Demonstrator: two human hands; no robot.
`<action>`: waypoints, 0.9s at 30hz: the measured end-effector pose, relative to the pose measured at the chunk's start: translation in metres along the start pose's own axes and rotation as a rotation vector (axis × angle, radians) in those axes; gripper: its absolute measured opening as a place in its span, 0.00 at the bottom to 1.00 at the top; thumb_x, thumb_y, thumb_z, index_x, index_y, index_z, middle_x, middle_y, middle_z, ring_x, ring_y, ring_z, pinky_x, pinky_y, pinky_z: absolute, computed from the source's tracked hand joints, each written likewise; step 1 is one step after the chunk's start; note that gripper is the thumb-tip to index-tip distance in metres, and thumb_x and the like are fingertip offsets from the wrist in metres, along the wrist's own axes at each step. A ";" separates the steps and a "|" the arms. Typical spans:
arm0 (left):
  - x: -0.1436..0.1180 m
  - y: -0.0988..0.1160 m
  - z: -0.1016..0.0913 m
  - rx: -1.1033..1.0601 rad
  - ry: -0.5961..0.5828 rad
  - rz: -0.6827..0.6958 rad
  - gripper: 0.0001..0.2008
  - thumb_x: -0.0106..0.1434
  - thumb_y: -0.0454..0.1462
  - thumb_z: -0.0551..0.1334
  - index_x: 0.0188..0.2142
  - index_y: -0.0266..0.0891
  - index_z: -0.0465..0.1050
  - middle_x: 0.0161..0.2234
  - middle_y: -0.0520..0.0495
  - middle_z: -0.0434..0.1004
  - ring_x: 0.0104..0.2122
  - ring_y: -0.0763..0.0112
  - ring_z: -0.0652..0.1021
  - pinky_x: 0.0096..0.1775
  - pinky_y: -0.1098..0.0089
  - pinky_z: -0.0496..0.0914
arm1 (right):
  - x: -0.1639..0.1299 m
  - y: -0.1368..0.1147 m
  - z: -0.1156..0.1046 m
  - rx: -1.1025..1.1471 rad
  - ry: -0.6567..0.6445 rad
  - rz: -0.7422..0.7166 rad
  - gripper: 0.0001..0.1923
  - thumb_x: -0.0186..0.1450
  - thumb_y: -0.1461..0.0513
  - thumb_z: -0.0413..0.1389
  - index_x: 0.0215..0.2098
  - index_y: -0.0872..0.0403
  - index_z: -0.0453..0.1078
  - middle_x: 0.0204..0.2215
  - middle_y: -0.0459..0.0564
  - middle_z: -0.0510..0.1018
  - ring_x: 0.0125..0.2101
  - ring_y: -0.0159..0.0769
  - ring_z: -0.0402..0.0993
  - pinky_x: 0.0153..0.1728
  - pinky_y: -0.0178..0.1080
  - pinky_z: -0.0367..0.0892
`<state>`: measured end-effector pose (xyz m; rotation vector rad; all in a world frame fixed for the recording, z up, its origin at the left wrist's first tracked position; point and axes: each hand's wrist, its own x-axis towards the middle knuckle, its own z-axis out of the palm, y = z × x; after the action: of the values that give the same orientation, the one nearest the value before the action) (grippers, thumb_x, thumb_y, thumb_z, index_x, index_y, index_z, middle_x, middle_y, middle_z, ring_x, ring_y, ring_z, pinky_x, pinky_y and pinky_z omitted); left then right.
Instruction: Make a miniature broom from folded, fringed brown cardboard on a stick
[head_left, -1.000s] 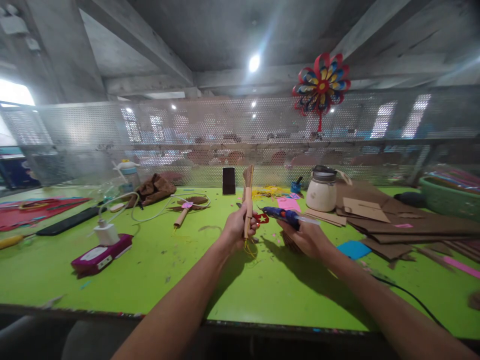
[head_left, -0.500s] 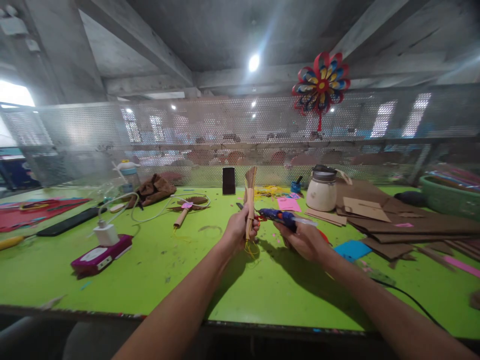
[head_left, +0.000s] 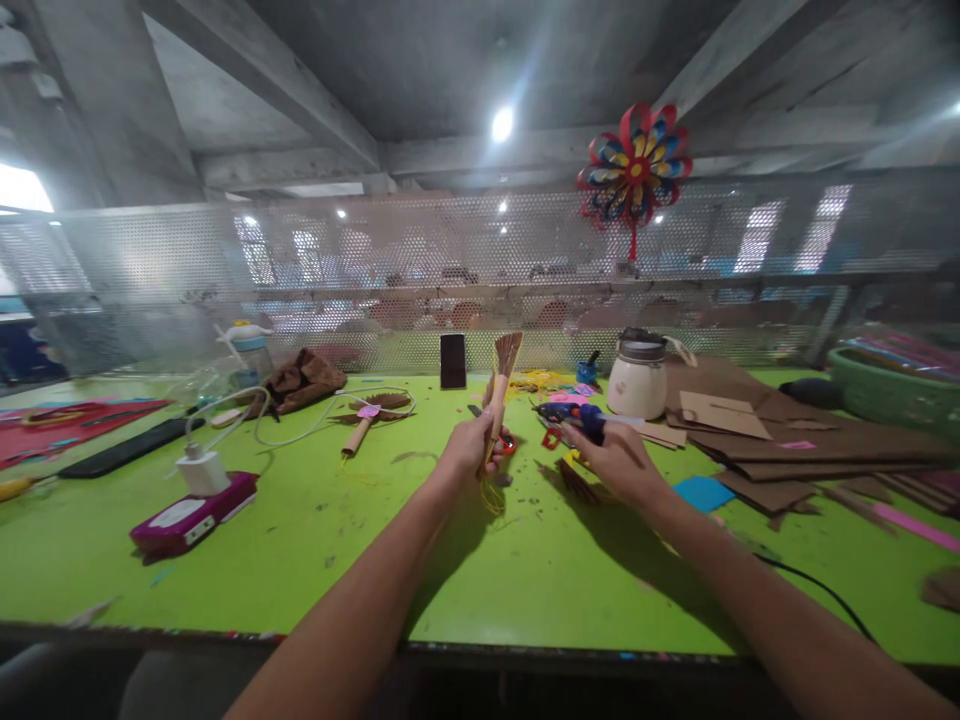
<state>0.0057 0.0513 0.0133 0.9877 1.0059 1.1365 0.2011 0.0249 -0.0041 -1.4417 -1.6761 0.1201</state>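
Brown paper fan (head_left: 501,385), one, gripped in left hand (head_left: 471,452); right hand (head_left: 616,462) clamps one blue glue gun (head_left: 571,414).

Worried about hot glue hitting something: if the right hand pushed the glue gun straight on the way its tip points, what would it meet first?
Probably the folded brown paper fan in the left hand; the right hand aims the glue gun leftward at it, though depth is unclear.

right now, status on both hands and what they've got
Left hand shut on folded paper fan, held upright. Right hand shut on blue glue gun, nozzle toward the fan, apart from it. Brown scraps on green table beneath.
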 end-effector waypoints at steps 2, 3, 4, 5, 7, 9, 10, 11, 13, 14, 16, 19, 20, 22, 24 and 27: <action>0.000 0.001 -0.001 -0.006 -0.008 0.010 0.16 0.65 0.43 0.56 0.27 0.32 0.67 0.15 0.52 0.63 0.12 0.81 0.63 0.13 0.82 0.55 | 0.001 0.000 -0.003 -0.008 0.023 -0.001 0.23 0.61 0.48 0.50 0.24 0.57 0.74 0.18 0.51 0.74 0.22 0.39 0.69 0.25 0.37 0.62; -0.001 0.001 -0.001 -0.013 -0.011 0.018 0.16 0.65 0.43 0.55 0.27 0.32 0.67 0.15 0.52 0.63 0.12 0.80 0.63 0.13 0.81 0.55 | 0.001 0.000 -0.005 -0.008 0.035 0.000 0.23 0.61 0.48 0.50 0.25 0.57 0.74 0.18 0.51 0.75 0.22 0.39 0.69 0.26 0.37 0.63; -0.001 0.002 -0.001 -0.019 -0.015 0.027 0.16 0.65 0.43 0.55 0.28 0.32 0.68 0.15 0.52 0.63 0.12 0.80 0.63 0.13 0.81 0.55 | 0.001 0.000 -0.006 -0.003 0.047 0.004 0.23 0.61 0.48 0.50 0.25 0.58 0.75 0.18 0.51 0.75 0.22 0.39 0.69 0.26 0.37 0.63; -0.002 0.002 -0.001 -0.021 -0.020 0.032 0.16 0.66 0.43 0.54 0.28 0.32 0.68 0.16 0.52 0.63 0.13 0.80 0.63 0.13 0.81 0.55 | 0.001 0.001 -0.007 0.007 0.062 0.010 0.23 0.61 0.48 0.50 0.25 0.58 0.75 0.18 0.51 0.75 0.22 0.39 0.69 0.26 0.37 0.63; -0.002 0.002 -0.001 -0.015 -0.037 0.034 0.17 0.66 0.43 0.53 0.30 0.32 0.69 0.16 0.52 0.63 0.13 0.80 0.63 0.13 0.81 0.55 | 0.003 0.005 -0.010 0.038 0.119 0.028 0.24 0.61 0.47 0.50 0.25 0.58 0.75 0.17 0.52 0.75 0.22 0.39 0.70 0.27 0.37 0.64; -0.002 0.002 0.000 0.003 -0.059 0.025 0.16 0.67 0.43 0.51 0.32 0.32 0.69 0.16 0.52 0.63 0.13 0.81 0.63 0.13 0.81 0.55 | 0.005 0.011 -0.011 0.060 0.205 0.027 0.25 0.61 0.46 0.50 0.26 0.58 0.75 0.19 0.52 0.75 0.23 0.40 0.71 0.28 0.38 0.65; -0.002 0.002 0.001 0.011 -0.065 0.024 0.16 0.67 0.42 0.51 0.32 0.32 0.69 0.16 0.52 0.63 0.13 0.81 0.63 0.13 0.81 0.55 | 0.007 0.014 -0.011 0.059 0.231 0.018 0.25 0.61 0.46 0.50 0.27 0.59 0.75 0.20 0.53 0.76 0.24 0.41 0.72 0.29 0.39 0.65; -0.002 0.002 0.001 0.019 -0.069 0.024 0.16 0.68 0.42 0.51 0.33 0.32 0.69 0.16 0.53 0.62 0.13 0.81 0.63 0.13 0.81 0.55 | 0.009 0.017 -0.012 0.050 0.235 0.007 0.25 0.61 0.46 0.50 0.26 0.59 0.75 0.21 0.53 0.76 0.25 0.42 0.72 0.30 0.39 0.65; -0.003 0.001 0.003 0.031 -0.059 0.031 0.15 0.68 0.41 0.51 0.33 0.33 0.68 0.16 0.53 0.62 0.13 0.81 0.63 0.13 0.81 0.55 | 0.011 0.020 -0.011 0.038 0.182 0.014 0.25 0.59 0.46 0.52 0.25 0.59 0.74 0.20 0.54 0.76 0.25 0.43 0.72 0.30 0.40 0.65; -0.003 0.001 0.004 0.036 -0.053 0.036 0.14 0.67 0.41 0.51 0.33 0.33 0.68 0.16 0.53 0.63 0.13 0.80 0.63 0.13 0.81 0.54 | 0.011 0.020 -0.011 0.045 0.177 0.029 0.25 0.59 0.45 0.52 0.24 0.59 0.74 0.19 0.53 0.75 0.24 0.42 0.72 0.30 0.40 0.65; -0.004 0.001 0.004 0.040 -0.056 0.036 0.14 0.67 0.41 0.51 0.33 0.33 0.68 0.16 0.52 0.63 0.13 0.80 0.64 0.14 0.81 0.55 | 0.011 0.019 -0.011 0.085 0.215 0.052 0.27 0.61 0.45 0.51 0.25 0.60 0.74 0.17 0.52 0.73 0.22 0.40 0.70 0.28 0.39 0.64; -0.004 0.002 0.004 0.006 -0.098 0.027 0.12 0.67 0.39 0.50 0.35 0.33 0.67 0.17 0.52 0.64 0.14 0.80 0.64 0.14 0.81 0.55 | 0.008 0.012 -0.011 0.149 0.261 0.025 0.27 0.61 0.44 0.51 0.27 0.59 0.75 0.17 0.50 0.73 0.21 0.37 0.68 0.27 0.38 0.63; -0.004 0.002 0.003 -0.016 -0.114 0.024 0.12 0.67 0.39 0.50 0.36 0.32 0.67 0.17 0.52 0.64 0.14 0.80 0.64 0.14 0.81 0.56 | 0.006 0.010 -0.010 0.182 0.245 0.024 0.26 0.60 0.44 0.52 0.27 0.59 0.75 0.17 0.49 0.72 0.21 0.36 0.68 0.27 0.37 0.63; -0.003 0.002 0.002 -0.063 -0.150 0.022 0.11 0.67 0.38 0.49 0.38 0.32 0.66 0.18 0.52 0.64 0.14 0.80 0.64 0.14 0.81 0.56 | 0.004 0.007 -0.010 0.313 0.182 0.053 0.25 0.59 0.45 0.54 0.26 0.59 0.75 0.16 0.48 0.70 0.20 0.33 0.66 0.25 0.36 0.62; -0.002 0.001 0.001 -0.106 -0.189 0.027 0.12 0.68 0.39 0.49 0.40 0.32 0.65 0.18 0.52 0.64 0.15 0.80 0.64 0.14 0.82 0.56 | 0.002 0.004 -0.011 0.545 0.092 0.109 0.23 0.58 0.45 0.56 0.26 0.59 0.74 0.16 0.47 0.70 0.19 0.31 0.64 0.23 0.35 0.61; -0.001 0.000 0.000 -0.151 -0.220 0.046 0.13 0.68 0.40 0.49 0.41 0.32 0.65 0.19 0.52 0.63 0.15 0.79 0.64 0.14 0.82 0.57 | -0.001 0.002 -0.013 0.850 -0.045 0.168 0.21 0.58 0.47 0.59 0.27 0.58 0.74 0.19 0.48 0.72 0.19 0.29 0.65 0.21 0.33 0.60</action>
<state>0.0056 0.0502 0.0139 0.9941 0.7141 1.0982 0.2110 0.0191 0.0022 -0.9130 -1.2770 0.8529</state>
